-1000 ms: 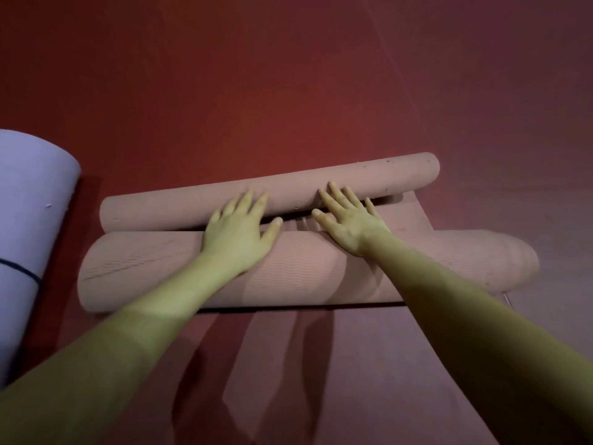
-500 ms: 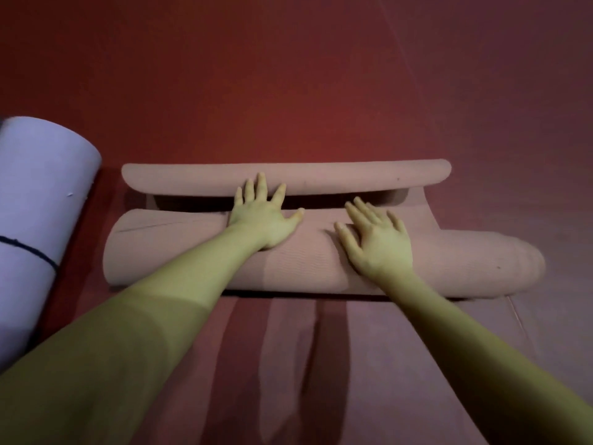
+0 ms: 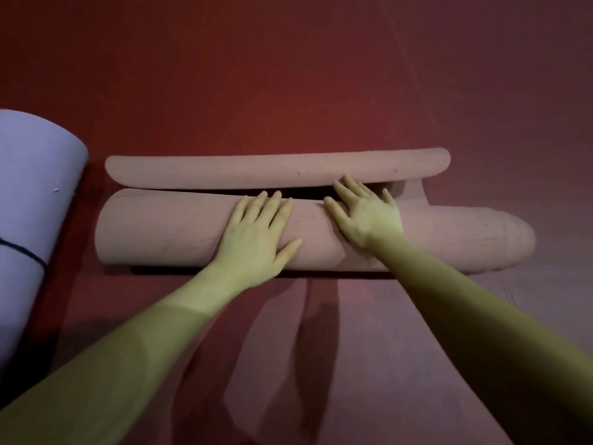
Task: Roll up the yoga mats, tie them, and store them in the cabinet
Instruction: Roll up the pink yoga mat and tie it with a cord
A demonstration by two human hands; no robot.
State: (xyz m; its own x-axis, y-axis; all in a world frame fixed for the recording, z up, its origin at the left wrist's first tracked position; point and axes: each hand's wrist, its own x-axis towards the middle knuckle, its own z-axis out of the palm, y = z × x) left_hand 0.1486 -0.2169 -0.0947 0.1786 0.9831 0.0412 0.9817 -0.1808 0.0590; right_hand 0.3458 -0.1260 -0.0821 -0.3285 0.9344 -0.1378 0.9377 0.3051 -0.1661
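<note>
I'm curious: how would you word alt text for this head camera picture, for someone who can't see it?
Seen from above, a person's left hand and right hand press flat on a thick, partly rolled pink yoga mat lying across a red floor. The mat's far end curls beyond the roll, and a rolled pale purple mat tied with a dark cord lies at left.

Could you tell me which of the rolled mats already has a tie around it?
The pale lilac mat at far left: a dark cord circles it. The pink mat has none.

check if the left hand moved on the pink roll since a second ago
Yes. The left hand slid back from the far curled edge onto the pink roll.
</note>
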